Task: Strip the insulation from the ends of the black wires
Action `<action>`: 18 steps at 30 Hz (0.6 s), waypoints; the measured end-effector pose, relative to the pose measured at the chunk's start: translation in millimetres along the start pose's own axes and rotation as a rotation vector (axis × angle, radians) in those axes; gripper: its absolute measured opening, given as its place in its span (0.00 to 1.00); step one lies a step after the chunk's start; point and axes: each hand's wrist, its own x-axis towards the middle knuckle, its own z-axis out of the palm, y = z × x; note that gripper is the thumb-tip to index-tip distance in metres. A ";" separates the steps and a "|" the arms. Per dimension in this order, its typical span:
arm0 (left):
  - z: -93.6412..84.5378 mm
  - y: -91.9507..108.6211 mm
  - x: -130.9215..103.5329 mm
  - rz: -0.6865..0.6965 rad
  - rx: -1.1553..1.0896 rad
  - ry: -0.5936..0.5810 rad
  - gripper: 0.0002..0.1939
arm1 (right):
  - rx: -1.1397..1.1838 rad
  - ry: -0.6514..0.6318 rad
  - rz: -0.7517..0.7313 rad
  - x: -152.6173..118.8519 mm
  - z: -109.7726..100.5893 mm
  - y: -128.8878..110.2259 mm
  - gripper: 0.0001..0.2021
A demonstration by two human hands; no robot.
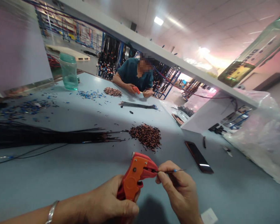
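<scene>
My left hand (114, 197) is wrapped round the handle of a red and orange wire stripper (133, 177), with its jaws toward the right. Pinched between the thumb and fingers of my right hand (177, 189) is a thin black wire (170, 171) with a blue piece near its outer end. The wire's other end reaches the stripper's jaws; how deep it sits inside is hidden. Beyond the stripper lies a heap of short black and copper-coloured wire scraps (146, 137). A long bundle of black wires (49, 137) stretches in from the left, its ends near the heap.
A dark phone (199, 157) lies right of my hands. Blue bits (25, 109) are scattered at left, near a green bottle (68, 71). Across the table (84, 174), a person (135, 73) holds a red tool beside another wire bundle (138, 105). Clear plastic bags (259, 130) stand at right.
</scene>
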 end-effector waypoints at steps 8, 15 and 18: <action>0.8 2.3 -1.2 0.019 0.025 0.029 0.23 | -0.012 -0.003 0.020 -0.6 0.2 2.1 0.09; -0.6 0.1 -0.4 0.018 0.035 0.022 0.23 | -0.034 0.006 0.013 0.2 1.1 2.2 0.09; -0.3 0.4 -0.2 0.006 0.033 0.021 0.23 | -0.040 0.008 0.006 0.4 1.0 1.8 0.09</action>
